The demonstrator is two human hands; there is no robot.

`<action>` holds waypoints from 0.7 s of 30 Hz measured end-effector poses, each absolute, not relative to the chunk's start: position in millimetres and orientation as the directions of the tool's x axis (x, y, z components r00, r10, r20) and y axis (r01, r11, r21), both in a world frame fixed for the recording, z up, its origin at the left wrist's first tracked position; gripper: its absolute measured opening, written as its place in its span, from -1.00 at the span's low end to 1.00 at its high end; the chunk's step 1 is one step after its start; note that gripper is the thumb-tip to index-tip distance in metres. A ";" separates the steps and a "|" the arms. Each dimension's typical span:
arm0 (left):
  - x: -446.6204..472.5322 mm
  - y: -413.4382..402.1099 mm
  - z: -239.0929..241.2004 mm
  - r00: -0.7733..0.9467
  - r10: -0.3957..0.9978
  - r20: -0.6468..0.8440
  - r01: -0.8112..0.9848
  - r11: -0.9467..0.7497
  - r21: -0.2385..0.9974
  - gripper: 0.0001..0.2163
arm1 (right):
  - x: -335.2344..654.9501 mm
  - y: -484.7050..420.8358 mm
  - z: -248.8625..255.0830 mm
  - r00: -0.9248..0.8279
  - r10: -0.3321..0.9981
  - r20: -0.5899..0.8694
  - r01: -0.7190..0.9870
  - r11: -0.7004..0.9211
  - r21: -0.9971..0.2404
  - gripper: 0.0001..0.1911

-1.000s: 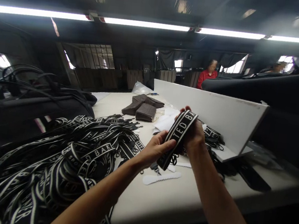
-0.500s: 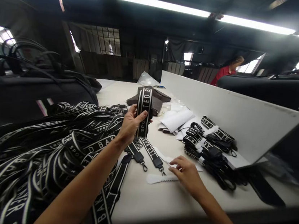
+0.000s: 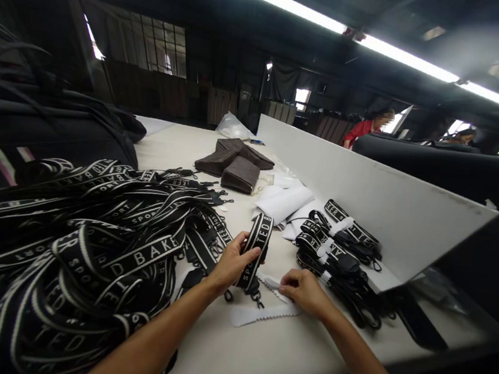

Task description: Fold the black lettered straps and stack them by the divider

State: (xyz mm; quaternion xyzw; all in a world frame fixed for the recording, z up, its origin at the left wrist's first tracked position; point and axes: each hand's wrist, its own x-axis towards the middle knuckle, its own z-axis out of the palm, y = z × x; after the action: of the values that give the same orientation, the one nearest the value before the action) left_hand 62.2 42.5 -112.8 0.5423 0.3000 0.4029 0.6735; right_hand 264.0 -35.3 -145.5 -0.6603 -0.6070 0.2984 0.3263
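Note:
My left hand (image 3: 229,264) is closed round a folded black strap with white lettering (image 3: 256,249), holding it upright just above the table. My right hand (image 3: 303,290) rests on the table beside it, fingers pinched on a white serrated paper strip (image 3: 274,283). A second white serrated strip (image 3: 261,316) lies flat in front of both hands. The strap's metal clips hang below my left hand.
A large heap of loose black lettered straps (image 3: 78,251) fills the left of the white table (image 3: 265,359). Several bundled straps (image 3: 342,247) lie against a white board (image 3: 366,195). Brown pouches (image 3: 237,170) and white papers (image 3: 281,203) sit further back. A person in red (image 3: 361,130) works behind.
My left hand lowered the folded strap toward the table and nearer to me. My right hand moved left and closed on a white serrated strip. The camera tilted down.

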 end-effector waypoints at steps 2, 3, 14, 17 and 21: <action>61.1 41.5 -110.5 0.518 0.854 0.036 -0.203 0.082 0.976 -0.66 | 266.0 -34.3 -150.7 0.121 0.991 -0.063 0.477 -0.114 -0.871 -0.84; 60.3 41.6 -109.6 0.519 0.854 0.035 -0.196 0.079 0.977 -0.66 | 266.6 -34.1 -152.3 0.143 0.987 -0.075 0.404 -0.127 -0.906 -0.78; 56.1 45.8 -104.0 0.456 0.887 0.071 -0.195 0.022 0.980 -0.68 | 241.1 13.1 -115.8 0.311 0.918 0.245 0.069 0.236 -0.969 -0.59; 54.7 43.1 -100.2 0.546 0.821 0.168 -0.292 -0.001 0.957 -0.70 | 230.4 32.3 -116.7 0.281 0.936 0.212 0.030 0.212 -0.977 -0.60; 54.9 39.1 -100.7 0.701 0.680 0.216 -0.325 0.035 0.945 -0.70 | 221.0 32.9 -125.2 0.082 0.993 0.085 -0.113 0.094 -0.989 -0.60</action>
State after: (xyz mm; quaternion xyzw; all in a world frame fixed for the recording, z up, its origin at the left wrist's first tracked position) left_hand 54.9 39.1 -100.7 0.5960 0.1488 0.3569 0.7037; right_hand 221.0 32.9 -125.2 -0.4661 -0.4722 0.4857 0.5691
